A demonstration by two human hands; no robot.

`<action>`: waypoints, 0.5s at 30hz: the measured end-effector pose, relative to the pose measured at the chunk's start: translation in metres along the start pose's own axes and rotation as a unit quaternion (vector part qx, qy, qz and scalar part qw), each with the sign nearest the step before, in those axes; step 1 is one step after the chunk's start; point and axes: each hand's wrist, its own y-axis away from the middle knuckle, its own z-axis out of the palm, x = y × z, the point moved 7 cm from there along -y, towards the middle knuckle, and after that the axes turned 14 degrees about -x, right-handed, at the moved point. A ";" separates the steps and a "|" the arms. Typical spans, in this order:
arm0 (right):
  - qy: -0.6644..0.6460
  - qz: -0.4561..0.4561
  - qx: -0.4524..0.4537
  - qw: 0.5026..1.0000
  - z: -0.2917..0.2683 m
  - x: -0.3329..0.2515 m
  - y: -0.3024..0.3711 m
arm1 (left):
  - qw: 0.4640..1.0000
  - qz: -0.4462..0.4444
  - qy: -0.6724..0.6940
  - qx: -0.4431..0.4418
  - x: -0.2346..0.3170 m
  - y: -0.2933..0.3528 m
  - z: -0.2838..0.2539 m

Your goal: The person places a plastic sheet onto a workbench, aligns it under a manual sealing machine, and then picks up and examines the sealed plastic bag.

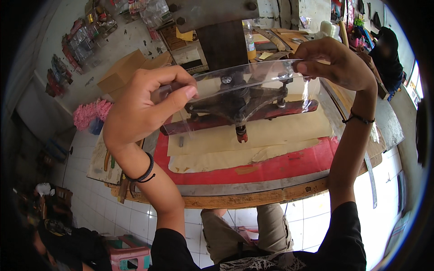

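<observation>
My left hand and my right hand hold up a clear plastic sheet between them, each pinching one end of its upper edge. Through the sheet I see a dark metal press head with spreading arms, joined to a long dark red bar. Under the bar lie layers of cream paper on a red sheet. The press column rises behind the plastic. Neither hand touches the press or the table.
A rounded wooden table edge runs in front of my legs. Pliers lie at its left. Behind stand a cardboard box and a bottle. Another person sits at the far right; pink stools stand lower left.
</observation>
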 end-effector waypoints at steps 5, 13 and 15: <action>0.011 0.021 0.009 1.000 -0.010 0.001 0.007 | 0.999 -0.028 0.033 0.011 -0.008 0.005 -0.006; 0.013 0.024 0.045 0.999 -0.018 0.003 0.015 | 0.999 -0.040 -0.001 0.018 -0.001 0.008 -0.009; 0.008 0.022 0.045 0.999 -0.017 0.003 0.016 | 1.000 -0.026 -0.001 0.017 0.002 0.009 -0.009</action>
